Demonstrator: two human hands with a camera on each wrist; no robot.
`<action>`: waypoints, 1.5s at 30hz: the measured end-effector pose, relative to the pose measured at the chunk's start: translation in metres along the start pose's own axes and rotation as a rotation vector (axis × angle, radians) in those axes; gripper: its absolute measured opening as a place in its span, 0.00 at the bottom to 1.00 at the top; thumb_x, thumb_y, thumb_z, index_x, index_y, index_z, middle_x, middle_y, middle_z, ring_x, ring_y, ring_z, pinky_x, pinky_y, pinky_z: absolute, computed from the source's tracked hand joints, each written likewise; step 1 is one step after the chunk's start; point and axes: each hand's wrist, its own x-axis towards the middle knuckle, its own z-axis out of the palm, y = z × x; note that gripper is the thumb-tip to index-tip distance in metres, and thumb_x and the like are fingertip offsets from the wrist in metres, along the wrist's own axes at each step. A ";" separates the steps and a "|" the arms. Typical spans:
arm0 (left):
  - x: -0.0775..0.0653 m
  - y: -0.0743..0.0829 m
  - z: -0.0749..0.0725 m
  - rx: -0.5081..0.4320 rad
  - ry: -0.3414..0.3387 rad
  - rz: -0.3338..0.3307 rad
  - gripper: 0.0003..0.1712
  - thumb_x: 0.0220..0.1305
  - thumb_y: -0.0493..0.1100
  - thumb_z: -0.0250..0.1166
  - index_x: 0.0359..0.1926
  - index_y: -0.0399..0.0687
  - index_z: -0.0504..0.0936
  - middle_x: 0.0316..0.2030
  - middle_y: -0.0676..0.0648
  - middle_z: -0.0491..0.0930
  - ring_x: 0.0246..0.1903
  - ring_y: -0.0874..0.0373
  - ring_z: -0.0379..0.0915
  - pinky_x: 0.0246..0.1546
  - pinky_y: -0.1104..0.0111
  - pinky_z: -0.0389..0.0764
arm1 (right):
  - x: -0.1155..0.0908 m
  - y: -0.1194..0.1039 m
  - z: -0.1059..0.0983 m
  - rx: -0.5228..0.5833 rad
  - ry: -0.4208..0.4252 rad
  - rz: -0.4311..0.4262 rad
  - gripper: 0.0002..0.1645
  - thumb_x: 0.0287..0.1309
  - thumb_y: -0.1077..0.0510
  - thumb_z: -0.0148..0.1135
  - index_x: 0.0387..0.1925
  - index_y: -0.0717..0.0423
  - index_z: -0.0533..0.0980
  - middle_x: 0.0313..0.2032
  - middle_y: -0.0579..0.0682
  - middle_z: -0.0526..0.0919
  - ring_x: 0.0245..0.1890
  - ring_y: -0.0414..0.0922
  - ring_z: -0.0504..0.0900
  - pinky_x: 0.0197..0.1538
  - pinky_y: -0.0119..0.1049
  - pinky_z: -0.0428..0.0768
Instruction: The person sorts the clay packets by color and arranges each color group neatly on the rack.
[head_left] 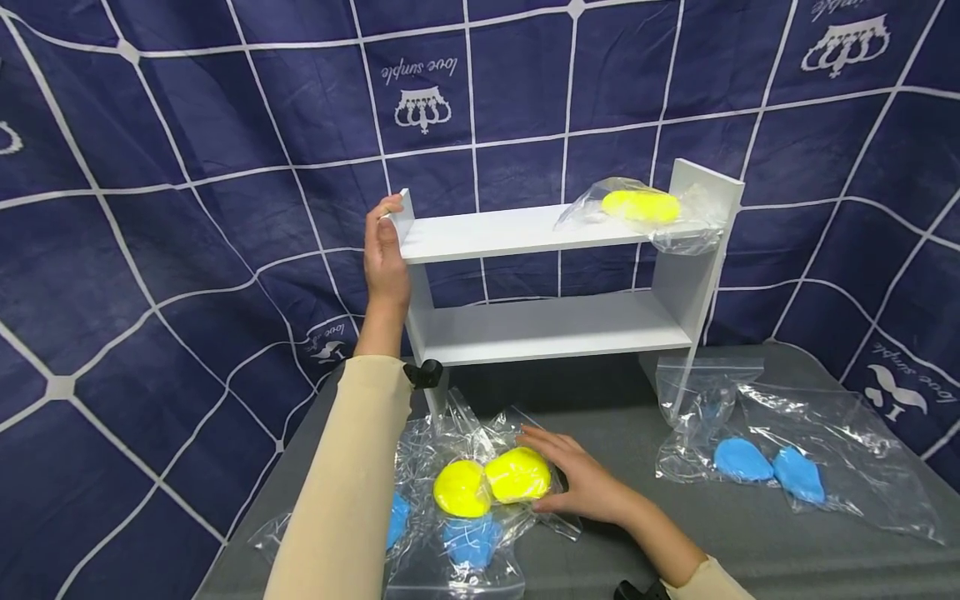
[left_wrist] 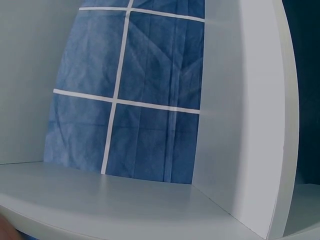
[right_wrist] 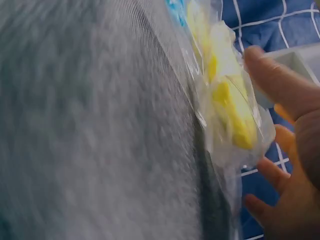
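My left hand (head_left: 387, 258) grips the left side panel of a white two-tier shelf (head_left: 517, 232), fingers over its top edge. The left wrist view looks into the shelf's white boards (left_wrist: 260, 110); only a sliver of that hand shows at its lower left corner. Low over the table, my right hand (head_left: 585, 482) reaches around the right end of a yellow lump (head_left: 519, 476) in a clear plastic bag, fingers spread and thumb apart. In the right wrist view, thumb and fingers of the hand (right_wrist: 295, 170) flank the bagged yellow lump (right_wrist: 234, 116). Another yellow lump (head_left: 462, 489) lies beside it.
A bagged yellow lump (head_left: 641, 206) rests on the shelf's top board at the right. Bagged blue pieces (head_left: 471, 542) lie in front of the yellow ones. More blue pieces (head_left: 742, 460) in clear bags lie at the table's right. A blue checked cloth (head_left: 225, 125) hangs behind.
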 end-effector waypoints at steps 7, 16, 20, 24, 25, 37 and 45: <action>-0.004 0.021 0.003 -0.015 -0.022 0.007 0.16 0.76 0.30 0.37 0.51 0.21 0.68 0.62 0.29 0.71 0.70 0.46 0.64 0.74 0.70 0.58 | -0.002 0.009 0.007 -0.017 0.002 -0.001 0.54 0.45 0.49 0.79 0.73 0.51 0.64 0.74 0.54 0.65 0.72 0.63 0.63 0.63 0.69 0.69; -0.004 0.023 0.002 0.002 -0.005 0.000 0.15 0.76 0.30 0.37 0.50 0.20 0.67 0.62 0.28 0.71 0.69 0.43 0.64 0.72 0.71 0.59 | -0.003 0.017 0.009 -0.057 -0.019 0.022 0.50 0.50 0.45 0.76 0.72 0.49 0.65 0.68 0.52 0.74 0.68 0.60 0.71 0.70 0.70 0.58; -0.002 0.011 0.001 0.004 -0.005 -0.008 0.16 0.76 0.31 0.36 0.50 0.22 0.66 0.62 0.30 0.71 0.69 0.47 0.64 0.73 0.71 0.58 | -0.004 0.018 0.010 -0.066 -0.019 0.029 0.48 0.50 0.44 0.76 0.71 0.48 0.67 0.67 0.50 0.75 0.67 0.59 0.72 0.70 0.69 0.60; 0.002 -0.008 -0.001 0.001 -0.013 0.005 0.16 0.77 0.33 0.37 0.51 0.25 0.68 0.63 0.36 0.73 0.69 0.54 0.65 0.74 0.70 0.57 | -0.004 0.018 0.010 -0.081 -0.011 0.046 0.47 0.48 0.45 0.77 0.70 0.45 0.69 0.65 0.48 0.77 0.65 0.57 0.72 0.64 0.65 0.69; 0.002 -0.011 -0.001 -0.001 -0.015 0.012 0.16 0.77 0.33 0.37 0.51 0.26 0.69 0.63 0.37 0.74 0.69 0.55 0.65 0.74 0.70 0.57 | -0.005 0.018 0.010 -0.084 -0.009 0.050 0.47 0.47 0.46 0.77 0.70 0.45 0.69 0.64 0.48 0.78 0.65 0.56 0.72 0.64 0.64 0.70; -0.002 0.014 0.000 0.002 -0.025 -0.009 0.17 0.76 0.31 0.36 0.51 0.21 0.68 0.63 0.30 0.71 0.70 0.46 0.63 0.73 0.71 0.58 | -0.004 0.018 0.011 -0.148 0.076 0.030 0.41 0.45 0.51 0.79 0.64 0.45 0.76 0.59 0.44 0.82 0.58 0.49 0.77 0.57 0.50 0.78; 0.000 0.001 0.000 -0.016 -0.011 -0.002 0.16 0.76 0.31 0.37 0.51 0.24 0.68 0.63 0.32 0.71 0.70 0.50 0.64 0.74 0.70 0.57 | -0.001 0.005 -0.001 -0.189 0.192 0.009 0.40 0.43 0.52 0.80 0.62 0.45 0.77 0.57 0.43 0.83 0.55 0.46 0.76 0.53 0.47 0.81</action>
